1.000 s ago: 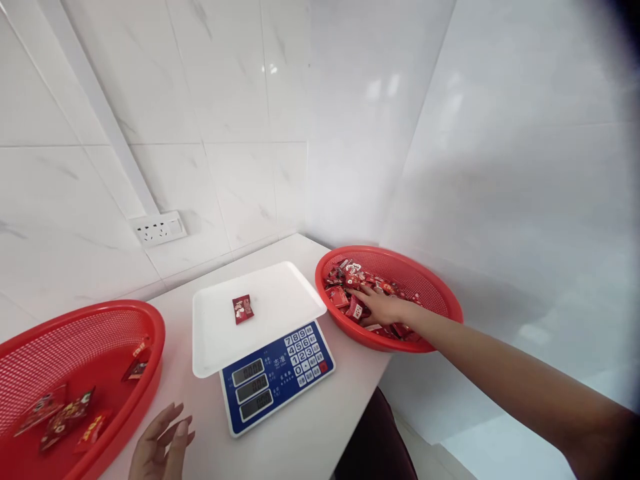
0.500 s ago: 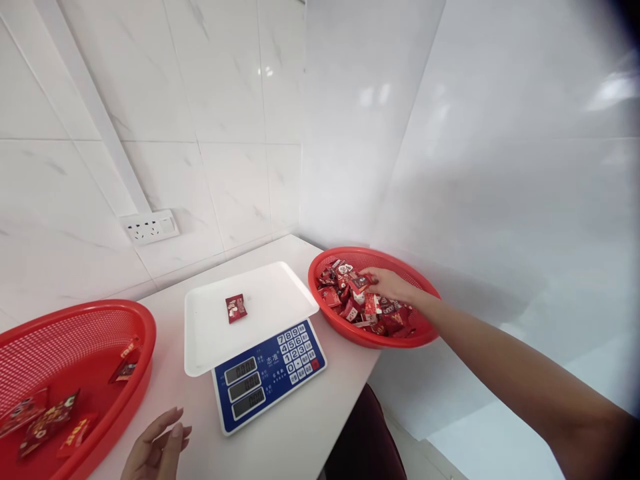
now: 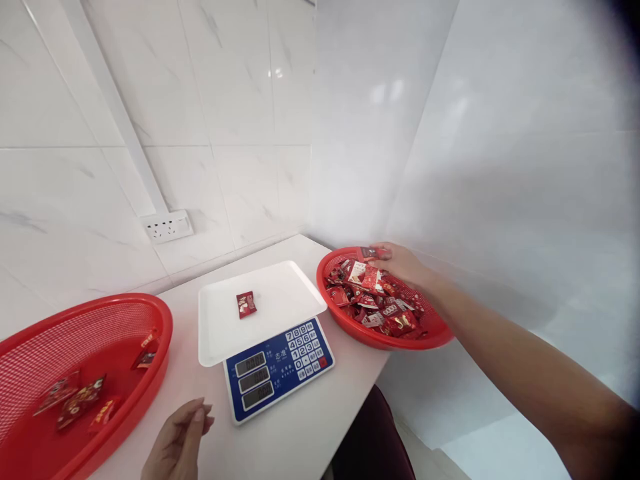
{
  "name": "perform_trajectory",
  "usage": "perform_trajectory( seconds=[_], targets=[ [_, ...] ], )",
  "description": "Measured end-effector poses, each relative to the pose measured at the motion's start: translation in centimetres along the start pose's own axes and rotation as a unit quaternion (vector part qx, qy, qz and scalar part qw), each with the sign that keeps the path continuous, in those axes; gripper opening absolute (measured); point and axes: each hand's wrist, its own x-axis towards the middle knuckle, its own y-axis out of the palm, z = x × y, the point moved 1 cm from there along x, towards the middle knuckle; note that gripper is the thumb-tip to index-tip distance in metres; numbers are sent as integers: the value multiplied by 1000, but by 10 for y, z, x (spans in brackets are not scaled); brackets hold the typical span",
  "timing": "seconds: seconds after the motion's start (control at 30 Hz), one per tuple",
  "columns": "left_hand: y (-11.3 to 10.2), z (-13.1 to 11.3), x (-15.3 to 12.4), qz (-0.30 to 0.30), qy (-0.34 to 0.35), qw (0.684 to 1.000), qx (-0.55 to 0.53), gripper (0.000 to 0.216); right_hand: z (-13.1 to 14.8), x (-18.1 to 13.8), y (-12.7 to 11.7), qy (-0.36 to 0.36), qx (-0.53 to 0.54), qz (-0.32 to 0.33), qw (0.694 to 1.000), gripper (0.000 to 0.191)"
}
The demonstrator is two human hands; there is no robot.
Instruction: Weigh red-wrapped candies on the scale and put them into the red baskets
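My right hand (image 3: 400, 263) is over the far side of the red basket (image 3: 430, 337) on the right, which is full of small red candy packets (image 3: 385, 307). Its fingers pinch a red packet (image 3: 373, 253) lifted above the heap. A blue electronic scale (image 3: 277, 370) with a white tray (image 3: 225, 333) stands in the middle; one red packet (image 3: 246, 304) lies on the tray. My left hand (image 3: 177, 443) rests at the table's near edge, fingers loosely curled, holding nothing. It is beside the left red basket (image 3: 150, 387), which holds several packets (image 3: 80, 400).
The white table (image 3: 310, 440) sits in a corner of white tiled walls. A white socket strip (image 3: 167, 227) is on the left wall above the table. A dark rounded seat or cloth (image 3: 373, 433) shows below the table's front edge.
My right hand has risen from among the packets in the right basket to its far rim, with one red packet now pinched in its fingers. My left hand has curled slightly.
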Motion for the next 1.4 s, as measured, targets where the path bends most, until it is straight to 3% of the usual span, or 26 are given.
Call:
perform_trajectory(
  seconds=[0.1, 0.2, 0.33, 0.43, 0.5, 0.57, 0.77, 0.9, 1.03, 1.13, 1.23, 1.3, 1.4],
  targets=[
    [10, -32, -19, 70, 33, 996, -36, 49, 32, -12, 20, 4, 96, 55, 994, 47],
    [29, -66, -31, 158, 81, 980, -91, 46, 64, -33, 53, -9, 174, 169, 970, 46],
    [57, -104, -27, 209, 155, 949, -176, 51, 95, -64, 103, -48, 153, 325, 932, 40],
    [74, -115, -19, 327, 67, 912, -238, 54, 106, -80, 137, -90, 109, 386, 912, 39],
    [81, -115, -18, 370, -21, 889, -267, 52, 110, -86, 155, -114, 100, 387, 910, 40],
    [82, -111, -17, 351, -71, 889, -285, 47, 111, -89, 168, -130, 100, 378, 911, 38],
    [69, -91, -16, 269, -112, 900, -324, 36, 103, -75, 184, -125, 99, 344, 925, 37],
    [56, -78, -18, 255, -132, 900, -329, 35, 80, -45, 185, -130, -34, 278, 951, 44],
    [47, -65, -24, 251, -150, 899, -325, 36, 59, -37, 180, -188, -171, 223, 941, 50],
    [45, -55, -30, 259, -155, 903, -307, 35, 56, -63, 175, -204, -127, 263, 934, 39],
    [48, -45, -36, 286, -153, 907, -268, 33, 56, -107, 172, -170, -54, 406, 896, 47],
    [52, -39, -40, 309, -149, 906, -249, 37, 55, -134, 171, -184, -52, 425, 885, 50],
    [57, -31, -45, 339, -151, 896, -245, 42, 49, -160, 171, -181, -51, 404, 895, 39]
  ],
)
